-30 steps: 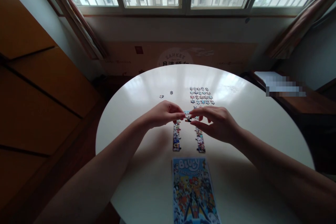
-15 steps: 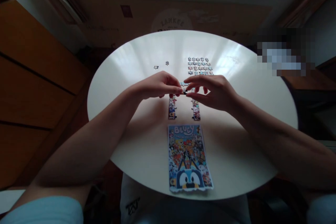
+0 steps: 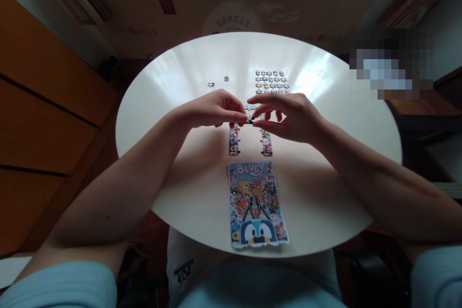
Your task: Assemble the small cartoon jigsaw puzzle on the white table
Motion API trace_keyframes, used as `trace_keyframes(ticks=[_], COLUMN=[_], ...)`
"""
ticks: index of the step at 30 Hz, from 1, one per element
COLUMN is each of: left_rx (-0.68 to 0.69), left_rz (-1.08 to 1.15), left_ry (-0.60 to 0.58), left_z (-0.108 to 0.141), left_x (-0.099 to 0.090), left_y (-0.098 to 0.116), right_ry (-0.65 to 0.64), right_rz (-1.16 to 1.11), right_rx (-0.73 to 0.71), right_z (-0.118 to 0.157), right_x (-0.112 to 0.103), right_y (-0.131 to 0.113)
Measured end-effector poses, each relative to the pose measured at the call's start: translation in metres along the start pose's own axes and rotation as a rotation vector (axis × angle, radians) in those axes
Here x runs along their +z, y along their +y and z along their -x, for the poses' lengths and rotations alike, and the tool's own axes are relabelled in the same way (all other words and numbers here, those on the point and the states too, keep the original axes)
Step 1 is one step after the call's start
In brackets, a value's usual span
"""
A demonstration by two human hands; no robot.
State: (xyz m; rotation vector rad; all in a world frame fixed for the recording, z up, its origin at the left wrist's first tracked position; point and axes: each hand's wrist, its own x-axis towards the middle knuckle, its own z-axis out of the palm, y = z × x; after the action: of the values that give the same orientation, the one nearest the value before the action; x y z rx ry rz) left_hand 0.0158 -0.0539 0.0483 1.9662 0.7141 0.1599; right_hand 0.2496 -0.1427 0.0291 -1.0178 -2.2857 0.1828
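Note:
Over the table, my left hand (image 3: 225,109) pinches a small dark and light jigsaw piece (image 3: 251,119) between thumb and fingertips. My right hand (image 3: 288,114) is close on the piece's right side, thumb and fingers apart; whether a fingertip touches it I cannot tell. Beneath the hands lies a partly joined puzzle border, with a left strip (image 3: 234,143), a right strip (image 3: 266,144) and a pale blue top strip (image 3: 250,107). The hands hide part of it. Nearer me lies a printed Bluey picture sheet (image 3: 258,204).
Several loose jigsaw pieces (image 3: 270,78) lie in rows beyond my right hand. Two single pieces, one (image 3: 226,78) and another (image 3: 211,84), are at the back left. Everything rests on a white oval table (image 3: 173,192). Orange-brown panels (image 3: 46,125) stand at the left.
The camera view has tilted slightly, so the table and its contents appear higher. My left hand keeps its pinch on the piece; my right hand stays beside it with fingers parted.

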Motion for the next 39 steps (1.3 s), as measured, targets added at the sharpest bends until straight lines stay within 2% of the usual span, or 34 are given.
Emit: trace_keyframes(ticks=[8,11,16,20,25,29,34,39], left_rx=[0.023,0.05,0.088,0.078,0.057,0.058,0.062,0.086], left_rz=[-0.032,-0.006,0.051,0.053,-0.003,-0.129,-0.275,-0.364], left_ry=[0.0,-0.043,0.018,0.006,0.005,-0.027,-0.052,-0.058], left_z=[0.0,0.0,-0.001,-0.002,-0.002,0.0,0.003,0.004], left_x=[-0.001,0.002,0.008,0.01,0.014,0.025,0.04,0.047], left_y=[-0.002,0.0,0.002,0.001,0.005,0.017,0.027,0.029], right_ry=[-0.002,-0.018,-0.019,-0.053,-0.205,-0.419,-0.63,-0.703], right_rz=[-0.023,-0.006,0.032,0.058,0.103,0.055,0.002,0.018], right_rx=[-0.12,-0.118,-0.121,-0.128,-0.118,-0.026,0.085,0.149], right_z=[-0.002,-0.002,-0.002,-0.004,-0.007,-0.006,-0.002,-0.003], right_x=[0.0,0.0,0.0,-0.003,-0.026,-0.04,-0.035,-0.029], right_y=[0.001,0.001,0.0,-0.002,-0.006,-0.004,0.0,-0.003])
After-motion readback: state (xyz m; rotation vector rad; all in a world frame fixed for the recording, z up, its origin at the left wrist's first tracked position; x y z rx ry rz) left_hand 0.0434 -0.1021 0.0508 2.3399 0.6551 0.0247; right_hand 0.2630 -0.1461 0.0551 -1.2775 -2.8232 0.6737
